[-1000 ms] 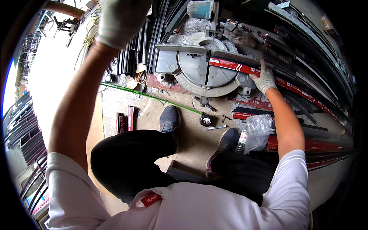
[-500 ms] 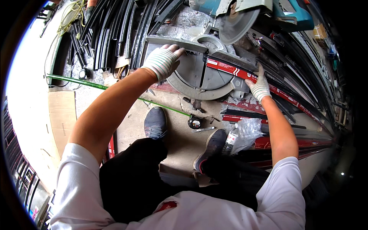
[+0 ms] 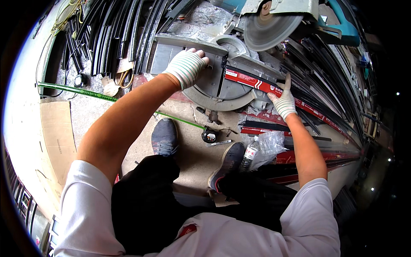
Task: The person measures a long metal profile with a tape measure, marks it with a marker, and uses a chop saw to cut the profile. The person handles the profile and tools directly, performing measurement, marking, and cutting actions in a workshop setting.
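Green tape measure (image 3: 128, 103) beside saw base (image 3: 222, 88)

Position: one head-worn fisheye camera, above a crouching person.
Direction: looks steeply down and forward, past the knees and shoes to the floor (image 3: 188, 150).
Range: close; the mitre saw (image 3: 222, 77) lies within arm's reach.
Coverage: forearms enter from the lower edge; straight profiles bend near the rim.
Shared field: none, single view.

red-white label strip (image 3: 252, 81) on saw, flattened cardboard (image 3: 58, 141) at left
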The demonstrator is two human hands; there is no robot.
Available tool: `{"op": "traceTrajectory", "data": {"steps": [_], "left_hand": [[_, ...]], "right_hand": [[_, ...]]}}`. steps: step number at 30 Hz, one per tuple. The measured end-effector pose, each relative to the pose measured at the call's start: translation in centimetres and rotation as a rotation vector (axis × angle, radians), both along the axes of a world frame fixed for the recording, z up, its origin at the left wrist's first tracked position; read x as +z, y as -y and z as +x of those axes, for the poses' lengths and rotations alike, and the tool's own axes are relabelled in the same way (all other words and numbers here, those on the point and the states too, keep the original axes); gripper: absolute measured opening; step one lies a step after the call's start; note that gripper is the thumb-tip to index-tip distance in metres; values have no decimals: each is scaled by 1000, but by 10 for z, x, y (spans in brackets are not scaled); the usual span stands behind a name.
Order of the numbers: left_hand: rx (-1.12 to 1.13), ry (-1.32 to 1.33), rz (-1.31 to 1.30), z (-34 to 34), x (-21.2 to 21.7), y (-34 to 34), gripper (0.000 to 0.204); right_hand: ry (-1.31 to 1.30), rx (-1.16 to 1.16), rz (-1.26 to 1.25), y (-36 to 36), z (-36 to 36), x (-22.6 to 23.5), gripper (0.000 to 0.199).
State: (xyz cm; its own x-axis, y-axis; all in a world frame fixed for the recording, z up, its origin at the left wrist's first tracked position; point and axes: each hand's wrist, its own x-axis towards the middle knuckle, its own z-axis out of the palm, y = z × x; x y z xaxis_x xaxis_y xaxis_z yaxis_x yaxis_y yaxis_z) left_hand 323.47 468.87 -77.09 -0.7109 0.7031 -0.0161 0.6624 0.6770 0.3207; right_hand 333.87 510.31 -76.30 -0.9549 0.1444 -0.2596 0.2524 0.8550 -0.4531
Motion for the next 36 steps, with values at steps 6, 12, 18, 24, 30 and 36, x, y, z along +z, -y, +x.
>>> {"op": "traceTrajectory", "data": {"steps": [6, 12, 18, 24, 30, 36], "left_hand": [[-64, 4, -98, -2, 12, -22, 59], [-146, 88, -299, -10, 34, -41, 76], [-212, 118, -168, -8, 18, -42, 53], [-180, 131, -61, 9, 11, -21, 27], [-107, 188, 26, 22, 5, -7, 22], [100, 286, 307, 41, 3, 33, 27]], "right_hand": [[-39, 40, 77, -10, 15, -8, 110], [9, 53, 66, -4, 20, -2, 108], [31, 60, 83, -6, 20, -1, 101], [32, 61, 84, 2, 20, 6, 95], [18, 105, 137, 0, 18, 4, 87], [-27, 149, 134, -6, 21, -4, 85]]}}
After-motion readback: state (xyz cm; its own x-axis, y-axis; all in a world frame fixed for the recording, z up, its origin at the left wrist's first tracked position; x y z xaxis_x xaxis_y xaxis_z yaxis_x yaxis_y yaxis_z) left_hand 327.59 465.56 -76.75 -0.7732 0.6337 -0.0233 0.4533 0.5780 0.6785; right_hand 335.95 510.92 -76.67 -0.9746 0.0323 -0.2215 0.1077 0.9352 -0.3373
